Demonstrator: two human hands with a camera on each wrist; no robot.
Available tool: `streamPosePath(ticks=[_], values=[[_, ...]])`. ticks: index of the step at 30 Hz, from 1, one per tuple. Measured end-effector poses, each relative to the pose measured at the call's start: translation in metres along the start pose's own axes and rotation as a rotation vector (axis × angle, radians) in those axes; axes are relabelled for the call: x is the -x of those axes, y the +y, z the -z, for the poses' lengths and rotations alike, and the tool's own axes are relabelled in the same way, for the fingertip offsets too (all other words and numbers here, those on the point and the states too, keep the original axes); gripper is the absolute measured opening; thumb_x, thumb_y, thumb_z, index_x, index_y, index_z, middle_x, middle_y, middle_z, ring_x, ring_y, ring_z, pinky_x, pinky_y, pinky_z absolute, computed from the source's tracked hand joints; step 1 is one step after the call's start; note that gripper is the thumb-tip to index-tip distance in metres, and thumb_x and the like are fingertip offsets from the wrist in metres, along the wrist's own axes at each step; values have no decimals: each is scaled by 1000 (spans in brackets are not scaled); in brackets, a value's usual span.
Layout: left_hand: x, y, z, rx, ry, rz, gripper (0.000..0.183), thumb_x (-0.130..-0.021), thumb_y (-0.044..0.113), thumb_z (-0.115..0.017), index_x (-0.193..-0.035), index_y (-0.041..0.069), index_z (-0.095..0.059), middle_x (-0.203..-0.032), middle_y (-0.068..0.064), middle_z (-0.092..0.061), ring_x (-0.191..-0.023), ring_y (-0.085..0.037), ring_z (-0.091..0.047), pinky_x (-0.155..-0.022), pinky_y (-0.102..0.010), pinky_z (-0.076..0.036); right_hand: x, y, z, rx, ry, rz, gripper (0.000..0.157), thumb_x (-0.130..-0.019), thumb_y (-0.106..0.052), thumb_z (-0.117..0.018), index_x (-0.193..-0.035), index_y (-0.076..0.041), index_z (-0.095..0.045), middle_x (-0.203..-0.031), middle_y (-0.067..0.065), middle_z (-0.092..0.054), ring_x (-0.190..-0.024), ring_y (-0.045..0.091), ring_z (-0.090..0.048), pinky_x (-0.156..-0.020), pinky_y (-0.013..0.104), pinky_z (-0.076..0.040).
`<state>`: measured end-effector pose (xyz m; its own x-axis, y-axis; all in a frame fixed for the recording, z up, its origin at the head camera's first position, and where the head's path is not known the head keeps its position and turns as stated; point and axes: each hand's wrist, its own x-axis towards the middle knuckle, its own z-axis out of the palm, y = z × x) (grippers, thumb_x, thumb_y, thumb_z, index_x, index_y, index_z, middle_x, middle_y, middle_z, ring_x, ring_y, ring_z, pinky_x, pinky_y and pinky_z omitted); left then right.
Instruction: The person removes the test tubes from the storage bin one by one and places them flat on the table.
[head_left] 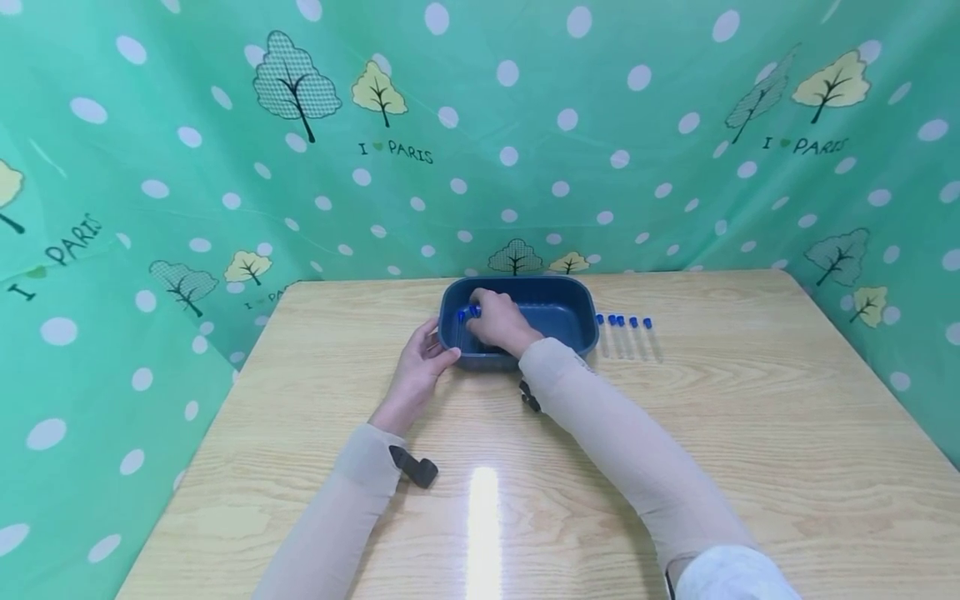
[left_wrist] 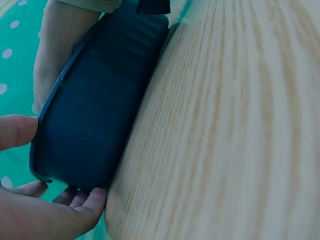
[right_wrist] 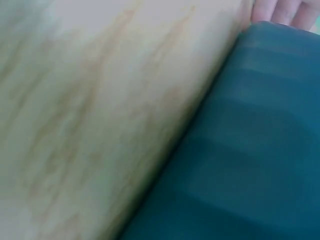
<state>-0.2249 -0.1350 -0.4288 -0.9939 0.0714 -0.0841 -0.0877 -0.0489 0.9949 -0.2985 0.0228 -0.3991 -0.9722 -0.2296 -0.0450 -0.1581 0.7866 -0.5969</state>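
Observation:
A dark blue plastic basin [head_left: 558,318] rests on the table. My left hand [head_left: 420,367] holds its near left corner, thumb at the rim and fingers along the end wall; the left wrist view shows this hand [left_wrist: 55,215] against the basin [left_wrist: 95,100]. Inside the basin's left part, my right hand [head_left: 501,321] pinches a blue-capped test tube [head_left: 475,311], its body mostly hidden. Beside it, another tube with a blue cap [head_left: 461,317] leans at the left end. In the right wrist view only the basin's outer wall [right_wrist: 250,140] and left fingertips [right_wrist: 285,11] appear.
Several clear test tubes [head_left: 633,337] with blue caps lie in a row on the table, just right of the basin. The wooden table [head_left: 750,400] meets a green patterned cloth [head_left: 525,183] behind and at both sides.

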Motion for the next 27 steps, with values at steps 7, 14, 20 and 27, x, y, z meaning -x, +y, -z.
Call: streamPosePath(ticks=[7,14,20,27], values=[[0,1,0,-42,4,11,73,-87,4,-66,-149,14,-29,-148,-18,-35,-134,-30,-38,-106,-39,-41,2,2,7,-49,22,-7,47,-92,-23,-63,-136,-11,-49,-112,6,-61,-80,17,-60,-68,29,-51],[1,2,-1,-40,3,5,73,-87,3,-66,-149,13,-29,-148,-19,-34,-134,-31,-38,-106,-40,-41,9,2,16,-99,36,-13,46,-91,-21,-63,-134,-11,-50,-101,5,-63,-65,15,-63,-62,30,-52],[1,2,0,-41,5,17,73,-87,4,-66,-149,14,-29,-148,-18,-34,-134,-30,-37,-106,-40,-40,16,3,24,-128,42,-15,45,-92,-21,-62,-134,-12,-50,-82,3,-64,-60,17,-61,-55,30,-51],[0,2,0,-58,11,22,73,-87,4,-67,-149,15,-31,-146,-19,-37,-133,-30,-40,-105,-39,-42,26,3,32,-153,45,0,45,-92,-21,-61,-135,-13,-49,-73,5,-61,-58,19,-60,-49,31,-48]])
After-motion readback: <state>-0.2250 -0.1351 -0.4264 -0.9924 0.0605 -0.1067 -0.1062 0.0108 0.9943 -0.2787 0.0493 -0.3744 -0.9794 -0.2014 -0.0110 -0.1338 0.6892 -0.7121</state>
